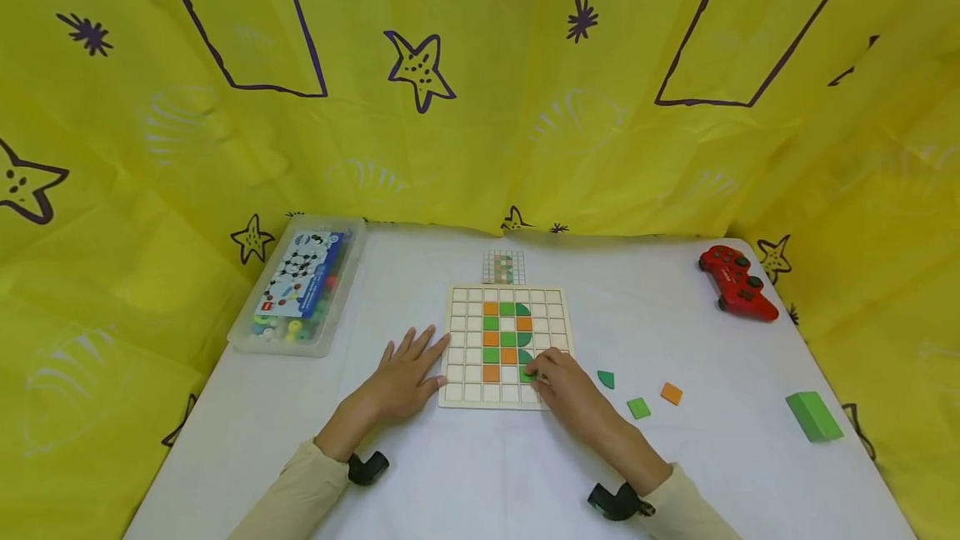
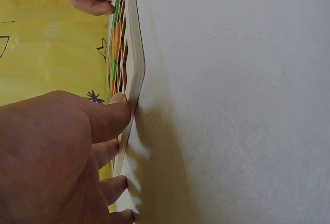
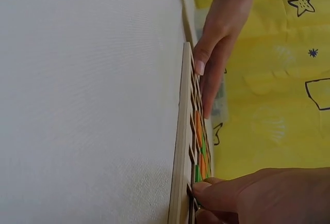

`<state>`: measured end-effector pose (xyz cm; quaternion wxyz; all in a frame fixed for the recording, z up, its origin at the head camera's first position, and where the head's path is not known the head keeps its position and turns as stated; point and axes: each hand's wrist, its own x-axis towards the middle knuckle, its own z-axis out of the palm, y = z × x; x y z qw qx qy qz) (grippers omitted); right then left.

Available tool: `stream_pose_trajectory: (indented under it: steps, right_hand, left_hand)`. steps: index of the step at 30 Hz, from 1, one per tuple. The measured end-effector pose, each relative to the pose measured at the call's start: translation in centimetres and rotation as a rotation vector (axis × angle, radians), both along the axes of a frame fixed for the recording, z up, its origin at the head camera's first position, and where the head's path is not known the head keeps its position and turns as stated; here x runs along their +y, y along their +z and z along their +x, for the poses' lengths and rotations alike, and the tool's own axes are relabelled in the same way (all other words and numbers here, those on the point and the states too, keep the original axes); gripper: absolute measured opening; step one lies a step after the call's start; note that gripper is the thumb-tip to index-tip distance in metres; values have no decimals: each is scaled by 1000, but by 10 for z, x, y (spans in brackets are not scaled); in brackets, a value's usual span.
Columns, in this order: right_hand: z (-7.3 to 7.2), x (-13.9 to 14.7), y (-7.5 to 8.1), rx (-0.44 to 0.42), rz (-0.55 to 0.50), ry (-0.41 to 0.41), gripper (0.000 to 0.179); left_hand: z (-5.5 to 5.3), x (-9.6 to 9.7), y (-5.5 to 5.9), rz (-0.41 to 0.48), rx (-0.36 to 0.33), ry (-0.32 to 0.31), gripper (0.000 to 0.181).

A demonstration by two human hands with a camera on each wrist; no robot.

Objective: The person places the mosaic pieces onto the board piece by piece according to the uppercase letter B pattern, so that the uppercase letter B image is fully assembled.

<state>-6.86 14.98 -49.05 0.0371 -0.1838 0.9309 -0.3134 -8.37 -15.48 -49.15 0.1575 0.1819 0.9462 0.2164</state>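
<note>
A square wooden grid board lies on the white table, with orange and green tiles set in its middle cells. My left hand rests at the board's left edge, fingers spread; the thumb and a fingertip touch the rim. In the left wrist view this hand lies along the board's side. Over the lower right cells, my right hand pinches a green tile at the board; its fingers partly hide the tile. A small pattern card lies just behind the board.
Right of the board lie a dark green quarter-round tile, a light green square tile and an orange square tile. Farther right are a green block and a red game controller. A clear plastic box stands back left.
</note>
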Motion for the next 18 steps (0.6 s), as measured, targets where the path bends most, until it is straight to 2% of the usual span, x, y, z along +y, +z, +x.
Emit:
stream_pose_trajectory:
  steps: [5, 12, 18]
  right_hand:
    - [4, 11, 5, -16, 23, 2, 18]
    - [10, 57, 21, -88, 85, -143, 26]
    - [22, 104, 37, -222, 212, -222, 40]
  left_hand:
    - [-1, 0, -1, -6, 1, -2, 67]
    - [-1, 0, -2, -15, 0, -14, 66]
    - [-2, -1, -2, -19, 4, -22, 66]
